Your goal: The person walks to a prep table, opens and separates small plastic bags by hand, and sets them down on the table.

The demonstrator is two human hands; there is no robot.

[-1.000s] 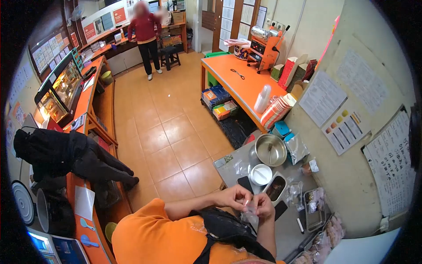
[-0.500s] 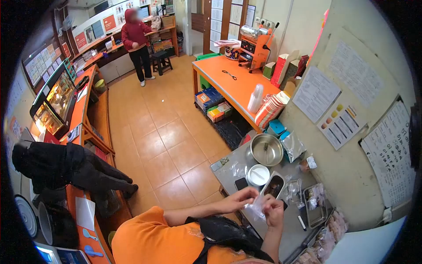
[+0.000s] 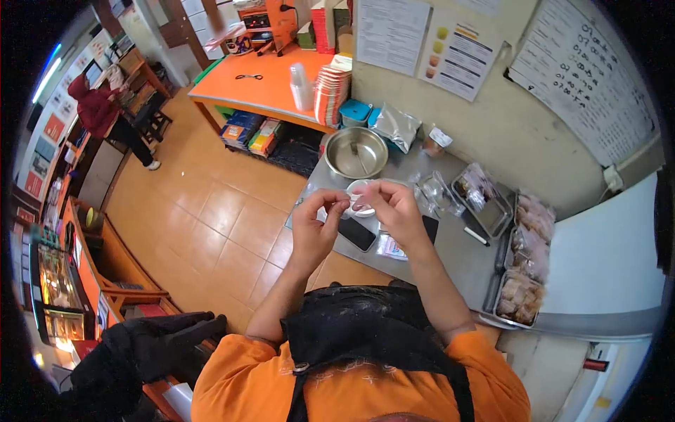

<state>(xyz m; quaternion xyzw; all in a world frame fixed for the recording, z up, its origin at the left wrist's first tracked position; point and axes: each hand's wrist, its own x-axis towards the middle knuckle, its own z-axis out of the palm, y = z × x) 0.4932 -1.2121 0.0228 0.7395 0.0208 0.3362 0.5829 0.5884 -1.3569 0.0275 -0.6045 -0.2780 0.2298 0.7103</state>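
Both of my hands are raised together over the steel worktop (image 3: 450,260). My left hand (image 3: 318,224) pinches thumb against forefinger on a thin, clear plastic bag (image 3: 349,205). Close on its right, my right hand (image 3: 398,216) has its fingertips pinched at the same plastic, whose outline is hard to make out. A white tub (image 3: 361,186) lies behind the fingers, partly hidden. Below the hands are a black phone (image 3: 357,234) and a small printed packet (image 3: 391,247). Another dark flat object (image 3: 430,226) is partly covered by my right wrist.
A steel bowl (image 3: 339,156) with a utensil inside stands farther back. On the right are a marker (image 3: 477,236), a metal tray (image 3: 492,219) and trays of bagged food (image 3: 520,297). An orange table (image 3: 271,88) adjoins. Two people (image 3: 102,109) (image 3: 140,352) are on the left.
My view has swung right and down, so the room appears shifted left. My hands have come closer to the middle of the view, still pinching the clear plastic bag.
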